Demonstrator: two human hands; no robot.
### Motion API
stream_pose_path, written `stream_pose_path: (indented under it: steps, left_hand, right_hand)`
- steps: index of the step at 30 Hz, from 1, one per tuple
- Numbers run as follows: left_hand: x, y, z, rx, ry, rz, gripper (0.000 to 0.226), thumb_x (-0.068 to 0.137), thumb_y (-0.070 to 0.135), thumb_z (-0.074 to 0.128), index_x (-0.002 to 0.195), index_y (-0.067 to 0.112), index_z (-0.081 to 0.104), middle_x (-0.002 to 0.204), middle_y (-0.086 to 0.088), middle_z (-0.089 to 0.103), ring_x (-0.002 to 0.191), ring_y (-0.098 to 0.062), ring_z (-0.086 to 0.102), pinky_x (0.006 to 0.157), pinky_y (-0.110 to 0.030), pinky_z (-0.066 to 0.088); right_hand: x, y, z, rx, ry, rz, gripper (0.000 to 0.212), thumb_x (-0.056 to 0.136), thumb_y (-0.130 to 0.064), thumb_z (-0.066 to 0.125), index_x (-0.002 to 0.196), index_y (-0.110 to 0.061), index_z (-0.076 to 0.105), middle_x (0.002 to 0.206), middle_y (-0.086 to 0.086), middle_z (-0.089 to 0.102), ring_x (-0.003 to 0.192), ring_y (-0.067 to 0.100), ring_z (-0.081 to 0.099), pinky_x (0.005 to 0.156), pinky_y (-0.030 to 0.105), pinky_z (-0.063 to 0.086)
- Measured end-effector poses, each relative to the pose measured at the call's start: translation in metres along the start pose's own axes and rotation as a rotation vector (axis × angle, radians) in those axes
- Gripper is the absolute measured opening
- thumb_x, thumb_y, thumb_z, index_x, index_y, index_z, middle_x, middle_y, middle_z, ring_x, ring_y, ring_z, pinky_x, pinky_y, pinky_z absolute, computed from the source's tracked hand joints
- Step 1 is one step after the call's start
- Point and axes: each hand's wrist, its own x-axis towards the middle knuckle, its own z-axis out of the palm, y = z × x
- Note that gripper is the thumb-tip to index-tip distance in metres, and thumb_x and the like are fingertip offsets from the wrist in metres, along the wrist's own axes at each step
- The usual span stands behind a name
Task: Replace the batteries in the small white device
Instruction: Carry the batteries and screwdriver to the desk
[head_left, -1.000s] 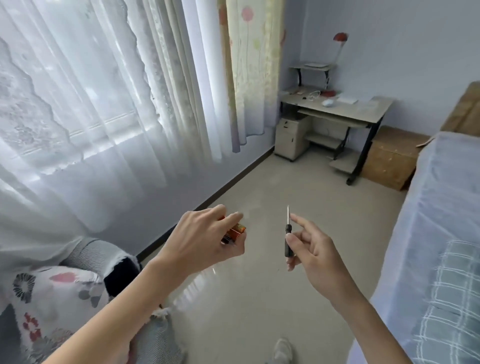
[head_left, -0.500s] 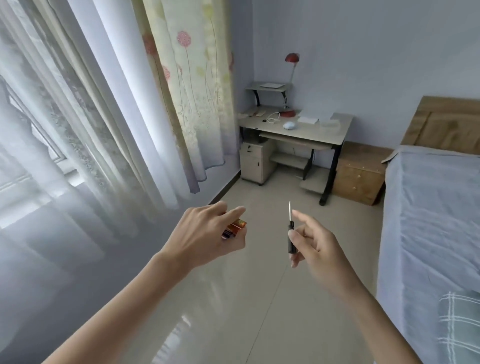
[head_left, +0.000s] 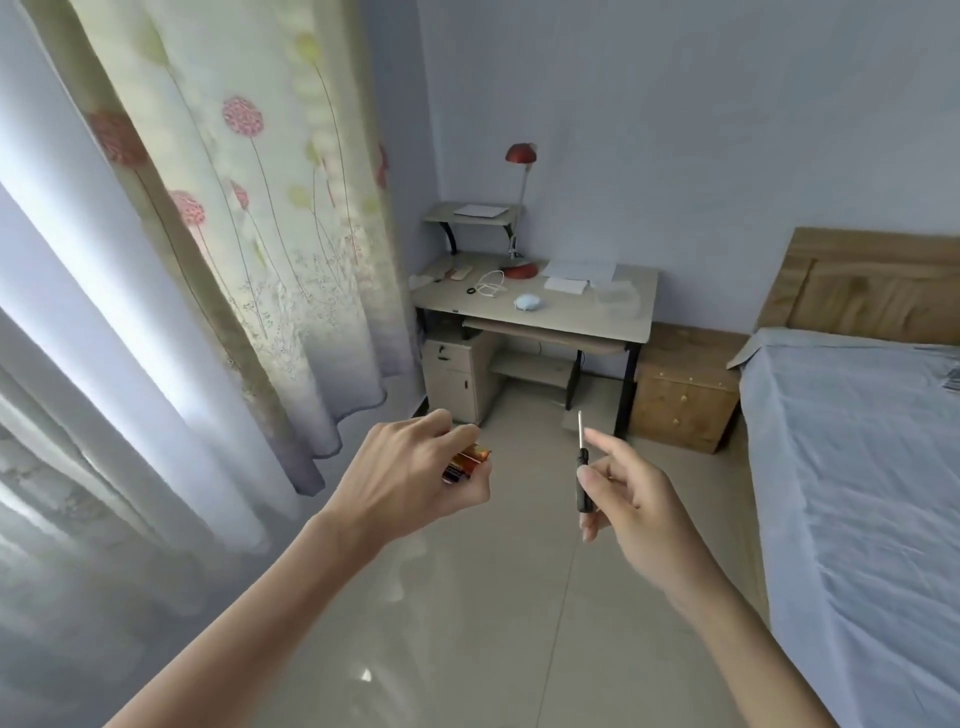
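As far as can be judged, no work on the device itself has begun. Both hands hang in mid-air over the pale tiled floor (head_left: 493, 623) in the lower middle of the frame, well apart from any furniture.

The left hand (head_left: 410, 467) has its fingers (head_left: 457, 434) curled round a small bundle of orange-and-black cylindrical batteries (head_left: 467, 461), whose ends poke out past the fingertips. The right hand (head_left: 631, 491) pinches a slim screwdriver with a black handle and thin metal shaft (head_left: 582, 470). It holds the tool upright between thumb and curled fingers, with the index finger stretched out above.

The small white device is in neither hand. It is probably among the pale items on the beige tabletop (head_left: 597, 325) against the far wall, in the upper middle of the frame. The rounded whitish object (head_left: 527, 302) near the front edge looks a likely candidate, though it is too small to be sure.

So the supplies and tool appear gathered. Left to do: get to the device, open its cover, swap the cells and close it. I cannot tell whether the batteries in hand are fresh or spent.
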Motion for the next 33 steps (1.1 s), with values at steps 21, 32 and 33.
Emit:
stream_pose_path:
  steps: [21,32,33]
  left_hand:
    - [0.314,-0.216,0.236,-0.061,-0.07,0.07,0.031,0.099,0.048,0.058,0.095,0.023,0.074,0.076,0.003,0.057,0.062,-0.023,0.058,0.048,-0.037,0.05]
    - [0.477,-0.289,0.36,-0.06,-0.107,0.074,0.033,0.097,0.049,0.058,0.095,0.021,0.074,0.071,0.003,0.051,0.054,-0.027,0.052,0.045,-0.039,0.048]
    - [0.489,-0.299,0.372,-0.059,-0.115,0.079,0.034,0.098,0.05,0.058,0.096,0.021,0.074,0.071,0.003,0.052,0.055,-0.027,0.054,0.045,-0.039,0.048]
  right_hand:
    - [0.404,0.061,-0.062,-0.007,0.128,0.04,0.041,0.109,-0.017,0.058,0.149,-0.025,0.054,0.081,0.0,0.061,0.065,0.025,0.068,0.071,0.04,0.061]
    - [0.597,0.09,-0.126,-0.029,0.15,0.108,0.045,0.109,-0.018,0.058,0.153,-0.027,0.049,0.102,0.025,0.059,0.072,0.037,0.069,0.067,0.031,0.061]
    - [0.614,0.094,-0.127,-0.037,0.153,0.115,0.046,0.109,-0.017,0.058,0.153,-0.026,0.049,0.102,0.025,0.06,0.074,0.04,0.068,0.066,0.031,0.061]
